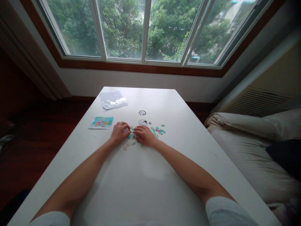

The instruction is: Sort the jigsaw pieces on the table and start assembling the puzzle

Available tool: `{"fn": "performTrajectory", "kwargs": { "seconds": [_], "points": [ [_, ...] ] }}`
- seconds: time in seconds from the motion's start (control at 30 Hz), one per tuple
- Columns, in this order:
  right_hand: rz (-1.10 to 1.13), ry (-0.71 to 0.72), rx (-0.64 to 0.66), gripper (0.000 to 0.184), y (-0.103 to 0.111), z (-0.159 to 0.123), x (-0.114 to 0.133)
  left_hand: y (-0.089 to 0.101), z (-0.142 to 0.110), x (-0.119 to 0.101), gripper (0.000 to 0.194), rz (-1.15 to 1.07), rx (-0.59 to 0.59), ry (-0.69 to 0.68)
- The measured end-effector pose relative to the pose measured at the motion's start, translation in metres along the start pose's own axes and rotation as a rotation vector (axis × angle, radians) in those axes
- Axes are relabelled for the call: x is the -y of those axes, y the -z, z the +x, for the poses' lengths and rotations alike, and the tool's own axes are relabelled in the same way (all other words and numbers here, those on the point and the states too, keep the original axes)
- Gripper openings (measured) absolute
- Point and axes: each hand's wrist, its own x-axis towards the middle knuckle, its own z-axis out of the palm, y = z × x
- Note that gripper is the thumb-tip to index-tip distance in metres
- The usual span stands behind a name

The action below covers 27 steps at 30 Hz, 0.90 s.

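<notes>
Small jigsaw puzzle pieces (160,131), mostly green and teal with some pink and pale ones, lie loose in the middle of the white table (150,188). At the left side of the pile is my left hand (119,133), its fingers curved and apart from the thumb, touching the pieces. My right hand (146,137) lies palm down over the pile, fingers stretched toward the left hand. Under both hands some pieces are hidden. A few pale pieces (125,148) are scattered nearer to me.
Left of the hands lies a picture packet (102,122) with colourful cartoon figures. Behind it is a clear plastic bag (113,99). Two round inserts (142,113) are set in the tabletop beyond the pile. A sofa (244,141) stands at the right, a window (145,31) ahead.
</notes>
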Motion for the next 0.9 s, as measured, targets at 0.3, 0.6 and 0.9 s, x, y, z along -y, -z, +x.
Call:
{"fn": "performTrajectory", "kwargs": {
  "seconds": [0.3,0.6,0.9],
  "points": [
    [0.014,0.009,-0.007,0.027,0.0001,-0.0005,-0.0009,-0.0023,-0.0007,0.0025,0.02,0.088,-0.095,0.095],
    [0.021,0.002,-0.042,0.023,-0.0004,0.0009,0.001,-0.0018,0.0001,0.0033,0.018,0.044,-0.081,0.086],
    [0.044,0.038,-0.078,0.018,-0.001,0.001,0.0002,0.0024,-0.0003,0.0013,0.017,0.009,-0.061,0.033]
  ]
}}
